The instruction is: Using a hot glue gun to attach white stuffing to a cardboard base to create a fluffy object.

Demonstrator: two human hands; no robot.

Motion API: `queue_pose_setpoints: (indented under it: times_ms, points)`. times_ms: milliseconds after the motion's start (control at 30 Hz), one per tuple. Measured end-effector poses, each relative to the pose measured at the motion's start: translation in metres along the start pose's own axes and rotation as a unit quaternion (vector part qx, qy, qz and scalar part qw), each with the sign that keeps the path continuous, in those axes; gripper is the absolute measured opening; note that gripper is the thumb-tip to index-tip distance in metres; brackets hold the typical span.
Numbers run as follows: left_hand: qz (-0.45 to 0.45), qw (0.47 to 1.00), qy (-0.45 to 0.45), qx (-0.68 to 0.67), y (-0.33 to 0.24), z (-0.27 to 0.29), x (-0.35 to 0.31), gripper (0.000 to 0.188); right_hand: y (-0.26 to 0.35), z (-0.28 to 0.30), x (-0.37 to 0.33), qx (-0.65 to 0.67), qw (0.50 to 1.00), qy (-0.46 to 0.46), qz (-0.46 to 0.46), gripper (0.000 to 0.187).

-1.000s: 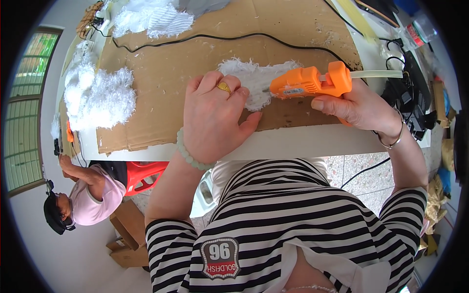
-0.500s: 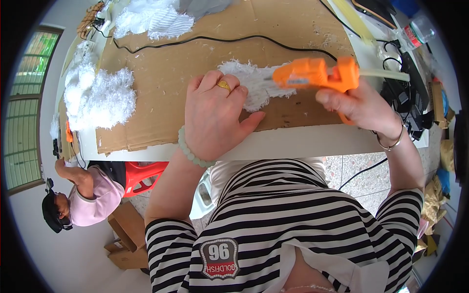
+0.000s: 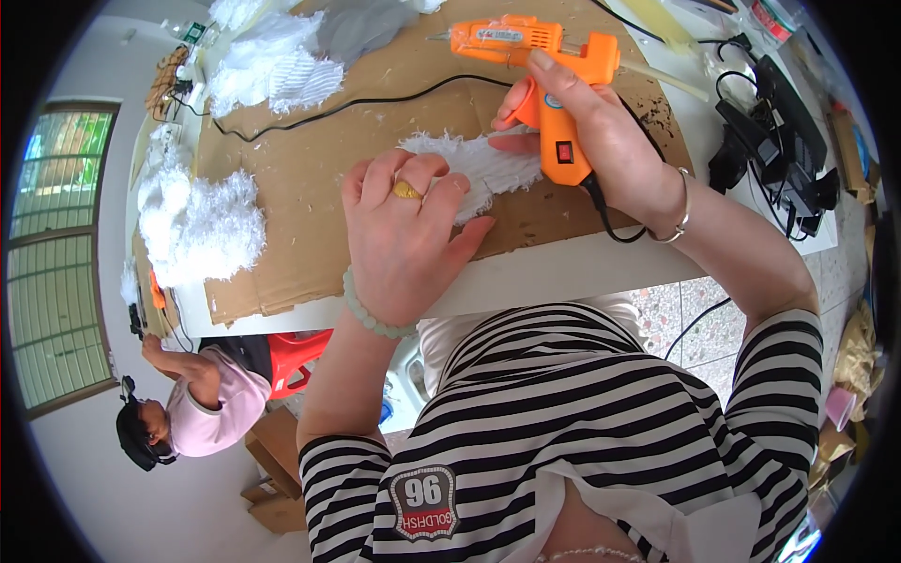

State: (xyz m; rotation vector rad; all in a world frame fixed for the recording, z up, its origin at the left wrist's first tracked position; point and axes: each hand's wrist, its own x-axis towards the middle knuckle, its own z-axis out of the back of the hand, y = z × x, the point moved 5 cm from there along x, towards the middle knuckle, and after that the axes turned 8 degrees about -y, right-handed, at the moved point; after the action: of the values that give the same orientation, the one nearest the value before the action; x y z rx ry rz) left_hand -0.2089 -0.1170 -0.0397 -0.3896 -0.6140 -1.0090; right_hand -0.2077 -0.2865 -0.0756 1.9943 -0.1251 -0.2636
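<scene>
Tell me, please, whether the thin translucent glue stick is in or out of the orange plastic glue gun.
Partly in: the translucent stick juts from the back of the orange gun.

Shirt badge [image 3: 423,503], on the black-and-white striped shirt [image 3: 601,413]: shield shape, dark grey, pale border; a large white two-digit number, clear; below it a red band with one word in capitals, upside down from this view. Sharpest print in sight

Orange glue gun [image 3: 565,127]: pale label [image 3: 500,36] along the barrel, small print and a red mark, too fine to make out. Round blue sticker [image 3: 553,100] at the top of the grip, markings too small. Red switch [image 3: 564,152] lower on the grip, any symbol unclear

Bottle at upper right [image 3: 773,21]: red label, print blurred. Bottle at upper left [image 3: 186,32]: green-and-white label, illegible
</scene>
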Motion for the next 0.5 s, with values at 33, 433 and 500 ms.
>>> queue_pose_setpoints:
  times_ms: [33,433,500]
  points:
    - [-0.005,1.0,0.002,0.0,-0.001,0.0,0.0,0.039,-0.001,0.002,-0.001,0.004,1.0,-0.002,0.002,0.039]
    - [0.014,0.999,0.008,-0.031,0.007,-0.01,-0.006,0.021,-0.013,0.008,0.002,0.019,0.997,0.009,-0.07,0.038]
    - [0.052,0.998,0.003,-0.035,0.014,-0.012,-0.002,0.018,-0.013,0.009,0.002,0.011,0.999,0.009,-0.052,0.038]
